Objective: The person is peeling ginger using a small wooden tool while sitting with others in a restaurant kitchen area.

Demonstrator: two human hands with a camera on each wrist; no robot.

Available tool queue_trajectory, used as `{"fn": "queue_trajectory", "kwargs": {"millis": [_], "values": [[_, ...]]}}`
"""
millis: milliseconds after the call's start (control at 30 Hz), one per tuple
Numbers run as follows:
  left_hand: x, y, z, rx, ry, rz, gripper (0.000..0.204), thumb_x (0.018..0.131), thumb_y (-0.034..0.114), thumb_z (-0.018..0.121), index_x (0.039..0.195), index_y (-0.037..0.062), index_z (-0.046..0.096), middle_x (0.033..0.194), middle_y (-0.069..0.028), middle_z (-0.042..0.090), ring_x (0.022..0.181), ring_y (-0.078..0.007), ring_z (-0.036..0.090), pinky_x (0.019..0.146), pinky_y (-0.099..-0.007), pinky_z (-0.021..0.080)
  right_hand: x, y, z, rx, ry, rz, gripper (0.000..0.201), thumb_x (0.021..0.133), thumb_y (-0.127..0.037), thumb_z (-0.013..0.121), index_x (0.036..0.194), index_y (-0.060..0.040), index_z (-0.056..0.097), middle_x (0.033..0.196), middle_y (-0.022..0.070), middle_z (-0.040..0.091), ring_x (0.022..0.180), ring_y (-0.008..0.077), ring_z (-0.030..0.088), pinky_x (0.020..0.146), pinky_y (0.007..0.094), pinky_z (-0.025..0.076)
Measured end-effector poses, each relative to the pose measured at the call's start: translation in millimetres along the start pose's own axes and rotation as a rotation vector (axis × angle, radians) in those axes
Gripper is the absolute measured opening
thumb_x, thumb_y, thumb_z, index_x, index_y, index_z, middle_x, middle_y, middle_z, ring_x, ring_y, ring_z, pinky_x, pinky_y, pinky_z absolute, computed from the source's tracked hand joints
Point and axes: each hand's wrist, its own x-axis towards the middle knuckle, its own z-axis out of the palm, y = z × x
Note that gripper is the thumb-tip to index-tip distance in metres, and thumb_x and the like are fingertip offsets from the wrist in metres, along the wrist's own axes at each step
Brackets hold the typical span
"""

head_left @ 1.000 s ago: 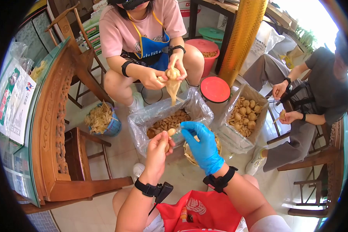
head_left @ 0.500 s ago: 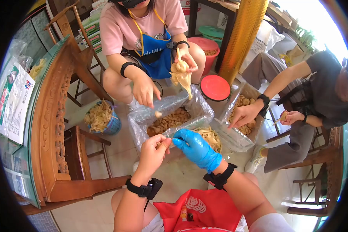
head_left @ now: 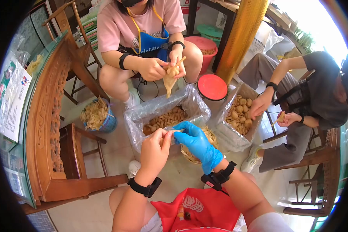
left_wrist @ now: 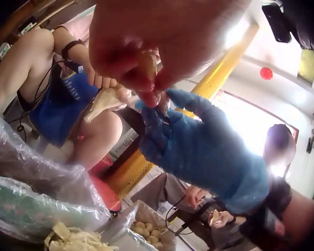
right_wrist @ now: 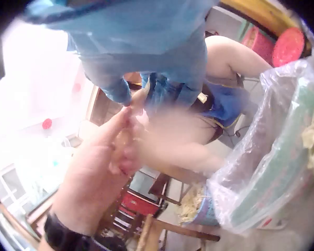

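My bare left hand (head_left: 154, 150) and blue-gloved right hand (head_left: 199, 145) meet fingertip to fingertip above the front of a plastic-lined box (head_left: 137, 127) of garlic cloves (head_left: 168, 120). Between thumb and fingers, the left hand pinches a small pale garlic clove (right_wrist: 139, 98). Gloved fingertips pinch the clove's other end, as the right wrist view shows. Another pale piece (left_wrist: 148, 64) lies within the curl of the left hand in the left wrist view. Fingers hide much of both pieces.
Opposite, a person holds a garlic bulb (head_left: 171, 72). At right, another person's hand (head_left: 261, 103) is over a box of bulbs (head_left: 239, 112). Garlic skins fill a basket (head_left: 208, 135) beside my right hand and a blue bucket (head_left: 108, 121). A red-lidded bucket (head_left: 212, 87) stands behind.
My gloved hand has come in to the left hand, and their fingertips now meet. The person opposite dropped a clove into the box and grips the bulb again; the right-hand person reached into their box.
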Motion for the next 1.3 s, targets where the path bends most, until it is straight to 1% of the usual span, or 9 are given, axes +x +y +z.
{"fn": "queue_trajectory", "kwargs": {"millis": [100,233,400,633,700,933,1067,1133,1300], "values": [[0.5,2.3,4.3,0.069,0.074,0.066,0.019,0.089,0.018,0.059,0.078,0.0032,0.055,0.06,-0.0084,0.055,0.049,-0.0209,0.052,0.048,-0.0328,0.038,0.5,-8.8,-3.1,0.255,-0.051,0.02,0.021,0.085,-0.019,0.064,0.098,-0.0035,0.059,0.089,0.0047,0.061,0.082,0.0144,0.057,0.076,0.0289,0.046],[1.3,0.7,9.1,0.069,0.121,0.166,0.017,0.088,0.016,0.059,0.078,0.0039,0.055,0.065,-0.0087,0.056,0.053,-0.0239,0.054,0.049,-0.0343,0.04,-2.3,-15.2,-9.4,0.269,-0.058,0.076,0.023,0.085,-0.016,0.065,0.102,-0.0036,0.057,0.093,0.0054,0.061,0.086,0.0139,0.058,0.08,0.029,0.047],[-4.5,9.1,9.2,0.295,0.163,0.386,0.014,0.084,0.014,0.063,0.075,0.0055,0.055,0.064,-0.0075,0.056,0.055,-0.0252,0.055,0.049,-0.0353,0.041,-7.8,-20.9,-11.5,0.384,-0.126,0.065,0.034,0.083,-0.007,0.066,0.113,-0.0018,0.051,0.101,0.0058,0.06,0.095,0.0146,0.057,0.085,0.0318,0.047],[-4.5,12.3,7.8,0.384,0.146,0.483,0.015,0.081,0.012,0.065,0.073,0.0068,0.054,0.063,-0.0053,0.055,0.056,-0.023,0.055,0.05,-0.034,0.041,-9.5,-20.1,-14.2,0.469,-0.129,0.064,0.034,0.084,-0.007,0.065,0.115,-0.0016,0.051,0.104,0.0053,0.059,0.096,0.0142,0.056,0.088,0.03,0.045],[-2.2,11.9,9.4,0.378,0.155,0.586,0.016,0.08,0.01,0.066,0.072,0.006,0.053,0.062,-0.0056,0.054,0.051,-0.0226,0.051,0.047,-0.0336,0.039,-5.4,-14.5,-17.0,0.462,0.005,0.003,0.033,0.086,-0.009,0.063,0.117,-0.0036,0.053,0.106,0.0032,0.058,0.098,0.0118,0.055,0.09,0.0274,0.043],[-2.9,20.7,24.7,0.365,0.092,0.618,0.017,0.078,0.009,0.067,0.07,0.0061,0.052,0.061,-0.0058,0.054,0.052,-0.0234,0.052,0.048,-0.0344,0.04,-2.4,-12.4,-30.9,0.454,0.196,0.018,0.03,0.084,-0.008,0.064,0.111,-0.0011,0.054,0.106,0.0054,0.059,0.092,0.0146,0.056,0.088,0.0297,0.045],[1.7,27.3,44.3,0.314,0.004,0.598,0.018,0.079,0.01,0.066,0.069,0.0053,0.052,0.062,-0.0066,0.056,0.052,-0.0234,0.054,0.049,-0.0338,0.041,4.9,-15.0,-53.6,0.452,0.471,-0.254,0.025,0.083,-0.003,0.064,0.106,-0.0026,0.057,0.098,0.0048,0.059,0.088,0.0139,0.057,0.083,0.0288,0.048],[4.9,30.3,55.0,0.317,-0.005,0.602,0.018,0.079,0.01,0.067,0.069,0.005,0.052,0.063,-0.0069,0.056,0.052,-0.0235,0.054,0.049,-0.0335,0.041,6.2,-19.7,-75.7,0.419,0.508,-0.363,0.024,0.082,-0.002,0.064,0.105,-0.0034,0.057,0.096,0.0035,0.059,0.088,0.0123,0.057,0.082,0.0271,0.048],[13.6,7.8,90.4,0.328,-0.107,0.359,0.013,0.079,0.015,0.067,0.077,0.005,0.059,0.067,-0.0088,0.06,0.058,-0.026,0.057,0.052,-0.0349,0.044,2.3,-25.8,-105.7,0.315,0.626,-0.411,0.024,0.085,-0.007,0.064,0.107,-0.0047,0.058,0.093,0.0012,0.06,0.083,0.0114,0.057,0.078,0.0249,0.044]]}}
